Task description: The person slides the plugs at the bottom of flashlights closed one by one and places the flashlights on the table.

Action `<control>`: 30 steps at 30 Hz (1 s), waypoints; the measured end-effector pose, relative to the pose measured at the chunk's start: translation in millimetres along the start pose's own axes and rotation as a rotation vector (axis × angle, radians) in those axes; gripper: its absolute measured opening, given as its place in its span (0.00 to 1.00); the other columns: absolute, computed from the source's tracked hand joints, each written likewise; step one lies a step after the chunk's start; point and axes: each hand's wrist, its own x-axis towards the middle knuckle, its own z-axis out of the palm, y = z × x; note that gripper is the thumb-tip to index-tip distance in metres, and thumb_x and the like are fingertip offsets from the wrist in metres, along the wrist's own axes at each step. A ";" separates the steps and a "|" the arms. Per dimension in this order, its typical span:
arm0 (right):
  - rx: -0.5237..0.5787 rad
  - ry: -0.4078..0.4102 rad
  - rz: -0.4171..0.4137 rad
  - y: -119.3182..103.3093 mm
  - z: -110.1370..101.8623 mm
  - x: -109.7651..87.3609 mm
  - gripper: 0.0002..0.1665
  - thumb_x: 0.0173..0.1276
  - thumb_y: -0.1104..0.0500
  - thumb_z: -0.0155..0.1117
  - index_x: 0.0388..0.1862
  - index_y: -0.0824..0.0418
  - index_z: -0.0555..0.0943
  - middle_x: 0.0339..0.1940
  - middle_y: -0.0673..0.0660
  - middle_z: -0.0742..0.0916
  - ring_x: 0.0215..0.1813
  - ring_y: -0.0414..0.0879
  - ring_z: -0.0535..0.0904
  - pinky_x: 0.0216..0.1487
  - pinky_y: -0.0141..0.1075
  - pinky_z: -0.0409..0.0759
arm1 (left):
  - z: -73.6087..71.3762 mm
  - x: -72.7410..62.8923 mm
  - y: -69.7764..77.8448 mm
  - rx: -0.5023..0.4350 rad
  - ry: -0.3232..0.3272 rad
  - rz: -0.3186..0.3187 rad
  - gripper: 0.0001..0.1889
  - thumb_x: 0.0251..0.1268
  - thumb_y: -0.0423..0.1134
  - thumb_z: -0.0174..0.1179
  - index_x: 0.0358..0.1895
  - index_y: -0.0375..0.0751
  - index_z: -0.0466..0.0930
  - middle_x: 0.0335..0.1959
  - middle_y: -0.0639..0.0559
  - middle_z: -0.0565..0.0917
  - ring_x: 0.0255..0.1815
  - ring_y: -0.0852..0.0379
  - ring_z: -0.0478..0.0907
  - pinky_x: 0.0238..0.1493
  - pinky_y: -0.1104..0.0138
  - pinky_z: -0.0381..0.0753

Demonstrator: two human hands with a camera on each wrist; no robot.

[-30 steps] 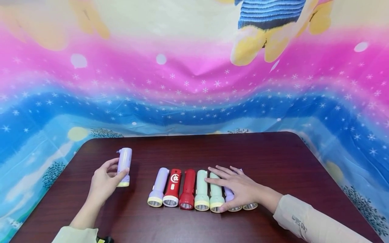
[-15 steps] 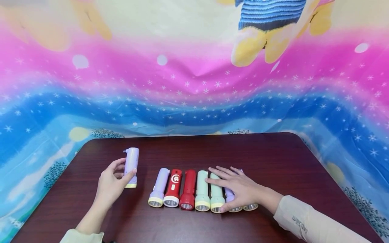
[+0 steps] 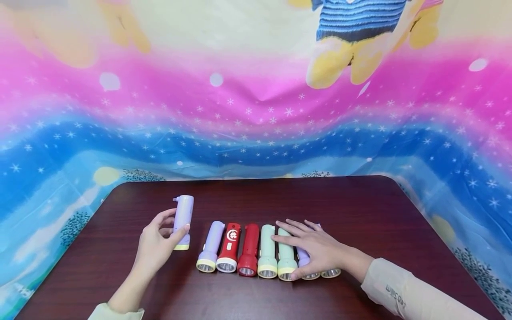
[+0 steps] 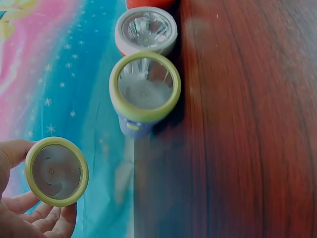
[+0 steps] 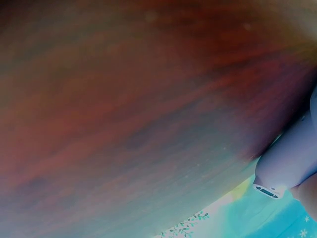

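My left hand pinches a lavender flashlight between thumb and fingers, left of the row and with the lens end toward me. Its yellow-rimmed lens faces the camera in the left wrist view. Side by side on the table lie a lavender flashlight, a red one with a white emblem, a plain red one and two pale green ones. My right hand lies spread over the row's right end, partly hiding a purple flashlight and the last flashlight.
A dark reddish-brown table lies under everything. Behind it hangs a printed cloth with snowflakes, close along the table's back and sides. In the right wrist view, the butt end of a lavender flashlight shows at the right edge.
My left hand has carried the lavender flashlight rightward, closer to the row's left end. The right hand and the row of flashlights stay where they were.
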 end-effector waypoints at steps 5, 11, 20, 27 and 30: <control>0.002 0.002 -0.003 -0.2 0.5 -0.1 0.55 0.52 0.17 0.58 0.78 0.30 0.57 0.83 0.48 0.58 0.81 0.56 0.55 0.68 0.72 0.59 | 6.4 0.1 3.1 -0.009 0.011 0.022 0.30 0.62 0.42 0.69 0.67 0.41 0.71 0.54 0.38 0.82 0.42 0.53 0.84 0.31 0.73 0.81; -0.003 0.000 -0.007 -0.2 -0.6 0.5 0.55 0.52 0.18 0.58 0.78 0.31 0.57 0.83 0.48 0.57 0.81 0.56 0.55 0.69 0.71 0.58 | 13.5 1.3 8.8 -0.034 0.003 0.031 0.30 0.63 0.41 0.69 0.67 0.42 0.71 0.53 0.38 0.82 0.44 0.48 0.84 0.33 0.74 0.82; -0.001 -0.004 -0.004 0.3 -1.0 1.2 0.55 0.52 0.18 0.58 0.78 0.31 0.57 0.83 0.48 0.58 0.82 0.56 0.54 0.69 0.71 0.57 | 25.1 3.7 17.5 -0.056 -0.002 0.052 0.30 0.61 0.37 0.70 0.66 0.42 0.71 0.52 0.39 0.83 0.44 0.47 0.83 0.33 0.74 0.81; -0.001 -0.001 -0.007 1.4 -0.5 0.7 0.55 0.52 0.18 0.59 0.78 0.31 0.57 0.83 0.50 0.58 0.81 0.57 0.54 0.68 0.72 0.58 | 31.9 3.6 25.5 -0.093 -0.009 0.083 0.29 0.61 0.37 0.70 0.66 0.41 0.72 0.51 0.38 0.83 0.42 0.49 0.84 0.33 0.74 0.81; 0.002 -0.004 -0.004 1.5 -0.4 0.5 0.55 0.52 0.18 0.59 0.78 0.30 0.57 0.83 0.50 0.58 0.81 0.56 0.54 0.68 0.72 0.57 | 35.2 3.5 27.7 -0.112 -0.013 0.092 0.29 0.61 0.37 0.70 0.66 0.41 0.73 0.51 0.38 0.83 0.42 0.49 0.84 0.33 0.75 0.81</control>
